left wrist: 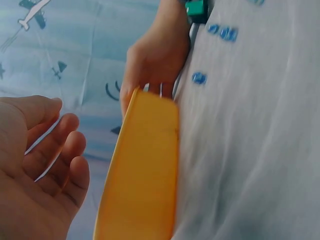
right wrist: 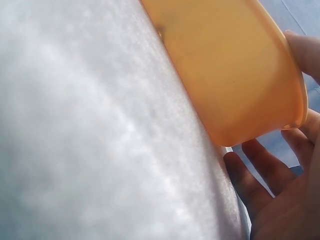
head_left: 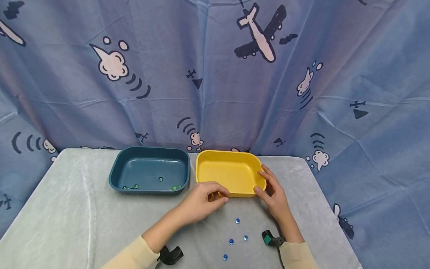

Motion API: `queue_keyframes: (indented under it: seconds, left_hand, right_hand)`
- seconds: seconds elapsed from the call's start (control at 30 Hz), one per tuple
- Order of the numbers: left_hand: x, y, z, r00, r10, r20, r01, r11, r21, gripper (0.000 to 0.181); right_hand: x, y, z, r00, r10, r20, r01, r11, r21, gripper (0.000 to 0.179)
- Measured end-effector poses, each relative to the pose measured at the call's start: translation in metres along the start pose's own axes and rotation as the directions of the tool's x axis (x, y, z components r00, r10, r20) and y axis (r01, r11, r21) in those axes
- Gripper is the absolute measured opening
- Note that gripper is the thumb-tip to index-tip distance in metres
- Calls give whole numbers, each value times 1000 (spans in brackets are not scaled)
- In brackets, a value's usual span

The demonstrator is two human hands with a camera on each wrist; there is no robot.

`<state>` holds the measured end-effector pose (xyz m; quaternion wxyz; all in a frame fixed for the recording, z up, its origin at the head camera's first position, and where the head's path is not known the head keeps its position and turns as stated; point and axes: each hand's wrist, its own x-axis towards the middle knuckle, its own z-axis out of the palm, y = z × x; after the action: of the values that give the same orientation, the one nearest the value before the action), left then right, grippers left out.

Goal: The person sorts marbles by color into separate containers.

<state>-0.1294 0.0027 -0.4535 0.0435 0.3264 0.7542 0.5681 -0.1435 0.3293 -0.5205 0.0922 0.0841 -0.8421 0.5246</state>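
A shallow yellow plastic tray (head_left: 228, 173) stands at the back of the table. My right hand (head_left: 276, 196) holds it by its right front corner, the thumb at the rim and the fingers spread around the side. Just before the tray's front wall hovers my left hand (head_left: 204, 200), its fingers loosely curled. The left wrist view shows that hand (left wrist: 42, 160) with nothing in it, apart from the tray wall (left wrist: 142, 165). Between the forearms lie several blue glass beads, one (head_left: 237, 221) nearest the tray and another (head_left: 225, 257) nearest the front.
To the left of the yellow tray stands a dark teal tray (head_left: 151, 170) holding several green glass beads (head_left: 160, 179). A pale cloth covers the table (head_left: 50, 220). Behind it hangs a blue curtain (head_left: 168, 56) printed with planes and clouds.
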Motion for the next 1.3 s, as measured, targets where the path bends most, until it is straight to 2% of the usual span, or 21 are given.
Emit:
queue_keyframes:
  seconds: [0.17, 0.33, 0.43, 0.57, 0.77, 1.0, 1.3]
  left_hand:
    - [-4, 0, 16, 997, -23, 69, 27, 997, -68, 8]
    - [-4, -4, 32, 989, -51, 142, 68, 991, -119, 10]
    - [-4, -9, 40, 982, -52, 180, 71, 993, -98, 12]
    - [-5, -14, 49, 975, -42, 219, 47, 999, -21, 15]
    - [-4, -23, 60, 974, -61, 219, 42, 995, 90, 16]
    - [-3, -34, 65, 973, -116, 202, 95, 989, 109, 15]
    - [-5, -40, 71, 973, -98, 209, 57, 980, 191, 17]
  right_hand:
    - [0, 0, 0, 1000, 10, 1, -10, 1000, -6, 52]
    - [0, 0, 1, 1000, 7, -3, -7, 1000, -15, 52]
    - [0, 0, 1, 1000, -6, 0, 6, 1000, -13, 52]
    - [0, 0, 1, 1000, -13, 7, 13, 1000, -9, 52]
    - [0, 0, 1, 1000, -11, 8, 11, 1000, 1, 52]
    - [0, 0, -1, 1000, 0, 9, 0, 1000, -1, 52]
    - [0, 0, 0, 1000, -6, 11, 6, 1000, 11, 53]
